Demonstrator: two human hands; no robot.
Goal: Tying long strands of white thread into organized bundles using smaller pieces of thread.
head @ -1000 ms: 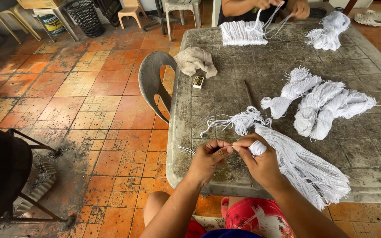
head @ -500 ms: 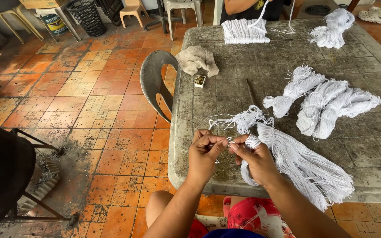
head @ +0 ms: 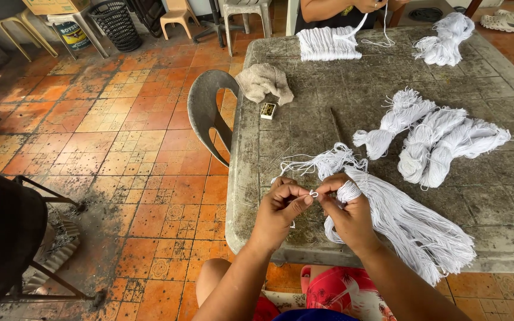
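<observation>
My left hand (head: 281, 208) and my right hand (head: 346, 211) meet over the near edge of a worn grey table (head: 352, 101). Between the fingertips of both hands I pinch a small loop of white string (head: 314, 193). More white string is wound around my right hand's fingers and runs into a long loose bundle of white strings (head: 411, 223) lying to the right. A small tangle of cut strings (head: 322, 161) lies just beyond my hands.
Three tied white string hanks (head: 429, 139) lie at mid-right, another hank (head: 444, 41) at the far right. Across the table another person's hands work string over a flat white bundle (head: 327, 44). A beige cloth (head: 264, 81), a small box (head: 267, 110), a grey chair (head: 209, 113) stand left.
My hands have drawn closer together and lifted slightly, and a small loop of string now shows between the fingertips. The person opposite has shifted their string.
</observation>
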